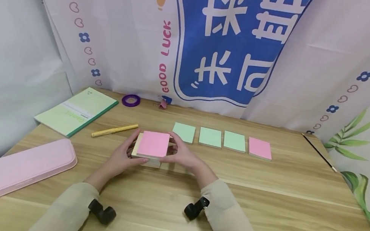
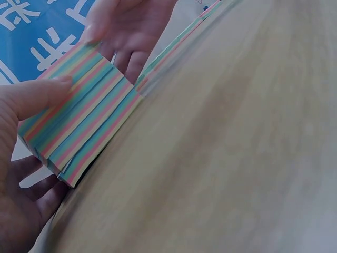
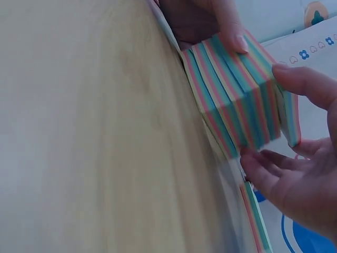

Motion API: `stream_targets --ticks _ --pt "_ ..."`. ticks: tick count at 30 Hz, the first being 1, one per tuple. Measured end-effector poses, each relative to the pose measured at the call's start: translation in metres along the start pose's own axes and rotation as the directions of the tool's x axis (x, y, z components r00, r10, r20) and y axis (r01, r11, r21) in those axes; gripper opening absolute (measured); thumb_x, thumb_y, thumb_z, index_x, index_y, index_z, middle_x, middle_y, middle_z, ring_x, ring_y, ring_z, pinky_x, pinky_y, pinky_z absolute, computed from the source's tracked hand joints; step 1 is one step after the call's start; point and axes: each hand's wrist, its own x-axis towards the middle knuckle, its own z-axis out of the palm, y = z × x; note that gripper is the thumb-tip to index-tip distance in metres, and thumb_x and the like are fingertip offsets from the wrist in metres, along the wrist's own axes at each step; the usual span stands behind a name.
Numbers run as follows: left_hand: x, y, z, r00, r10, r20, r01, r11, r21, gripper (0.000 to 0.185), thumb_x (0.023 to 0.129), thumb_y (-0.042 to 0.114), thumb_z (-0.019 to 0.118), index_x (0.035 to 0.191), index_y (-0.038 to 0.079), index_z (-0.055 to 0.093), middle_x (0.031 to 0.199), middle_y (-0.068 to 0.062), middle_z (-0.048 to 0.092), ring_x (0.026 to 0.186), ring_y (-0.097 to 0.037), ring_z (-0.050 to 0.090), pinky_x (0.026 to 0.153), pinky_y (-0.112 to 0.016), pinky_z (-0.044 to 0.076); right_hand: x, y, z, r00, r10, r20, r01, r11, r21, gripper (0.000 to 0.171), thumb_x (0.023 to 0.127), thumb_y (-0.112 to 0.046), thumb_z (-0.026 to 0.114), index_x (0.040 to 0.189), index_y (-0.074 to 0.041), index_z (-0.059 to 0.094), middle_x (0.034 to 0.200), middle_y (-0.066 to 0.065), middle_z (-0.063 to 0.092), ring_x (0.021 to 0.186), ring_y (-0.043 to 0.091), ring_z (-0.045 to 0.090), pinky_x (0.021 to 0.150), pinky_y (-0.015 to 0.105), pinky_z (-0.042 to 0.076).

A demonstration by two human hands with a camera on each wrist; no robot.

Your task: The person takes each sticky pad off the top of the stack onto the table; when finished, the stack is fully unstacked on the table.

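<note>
1. I see the left hand (image 1: 122, 158) curled round the left side of a thick block of sticky notes (image 1: 151, 148); its grip is closed on the block, thumb on the striped edge.
2. The right hand (image 1: 182, 155) holds the block's right side, fingers curled at the far corner; its grip is likewise closed on the block.
3. The block has a pink top sheet and sits near the middle of the bench (image 1: 264, 200), its lower layers slightly fanned out.
4. In the wrist views I note striped pink, blue, green and yellow layers on the block's side.
5. Just beyond lies a row of four thin pads: three green pads (image 1: 210, 136) and one pink pad (image 1: 260, 148).
6. To the left lie a yellow pen (image 1: 114, 130), a green notebook (image 1: 77, 111) and a pink case (image 1: 14, 170).
</note>
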Motion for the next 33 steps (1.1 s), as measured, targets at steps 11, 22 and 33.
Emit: stream_targets --ticks 11,22,33 --pt "0.001 -0.002 0.002 0.999 -0.03 0.012 0.029 0.999 0.014 0.094 0.071 0.028 0.071 0.14 0.022 0.007 0.141 -0.012 0.011 0.121 -0.032 0.026 0.094 -0.041 0.028 -0.04 0.023 -0.056 0.99 0.017 -0.138 0.03 0.943 0.331 0.089 0.066 0.023 0.053 0.136 -0.017 0.016 0.121 0.029 0.039 0.1 0.032 0.05 0.08 0.04 0.043" --pt "0.003 0.0 0.002 0.999 -0.039 0.003 0.038 0.999 0.038 0.095 0.071 0.028 0.071 0.139 0.009 0.007 0.137 -0.018 0.018 0.12 -0.033 0.028 0.094 -0.042 0.028 -0.12 0.028 -0.168 0.866 0.091 -0.492 0.139 0.9 0.412 0.092 0.074 0.021 0.047 0.138 -0.022 -0.003 0.133 0.027 0.019 0.086 0.017 0.056 0.074 0.024 0.045" --pt "0.003 0.0 0.002 0.998 -0.06 0.002 0.06 0.997 0.038 0.093 0.072 0.028 0.071 0.139 0.009 0.009 0.134 -0.021 0.024 0.117 -0.035 0.03 0.094 -0.043 0.028 -0.158 0.052 -0.236 0.52 0.353 -0.778 0.359 0.736 0.574 0.103 0.072 0.022 0.052 0.135 -0.034 -0.008 0.139 0.011 0.01 0.081 0.014 0.057 0.082 0.025 0.04"
